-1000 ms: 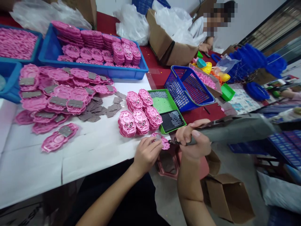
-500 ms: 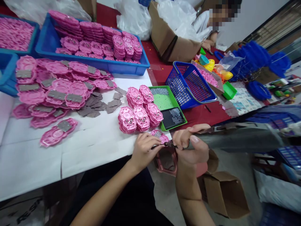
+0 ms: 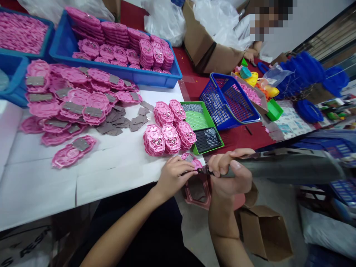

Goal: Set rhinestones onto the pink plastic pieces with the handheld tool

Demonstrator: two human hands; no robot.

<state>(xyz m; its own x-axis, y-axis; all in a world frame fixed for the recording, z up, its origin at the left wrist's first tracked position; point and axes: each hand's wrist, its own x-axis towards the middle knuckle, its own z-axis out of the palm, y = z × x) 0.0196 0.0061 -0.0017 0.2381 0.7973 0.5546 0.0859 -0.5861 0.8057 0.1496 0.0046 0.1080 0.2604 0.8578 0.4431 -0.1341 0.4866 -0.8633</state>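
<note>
Right hand (image 3: 233, 171) is gripping what looks like a power driver (image 3: 283, 167), fingers wrapped firmly around it. Left hand (image 3: 174, 172) is curling up beside the driver's bit, and honestly I can't tell whether those fingertips are pinching anything. Pink piece (image 3: 197, 163) being worked on is sitting near the worktop (image 3: 111, 185) edge, just past the left fingertips, with a gray plate (image 3: 189, 157) lying on it.

Progress-wise, I'm guessing about midway. 5 neat pink stacks (image 3: 154, 140) with shiny bits are standing behind the hands, and more like them are filling the blue bin (image 3: 111, 71), so I'm reading those as done. What's probably left: a messy pink heap (image 3: 73, 100) is sprawling on the left, many pieces wearing gray plates, plus 1 lone pink piece (image 3: 66, 155) lying in front and loose gray plates (image 3: 111, 122) scattering beside it. The green tray (image 3: 194, 120) is holding plenty of small silver bits too.

No brands are showing on the parts. Only the white sack (image 3: 33, 241) at bottom left is carrying readable text, something like "RESIN", partly cut off.
</note>
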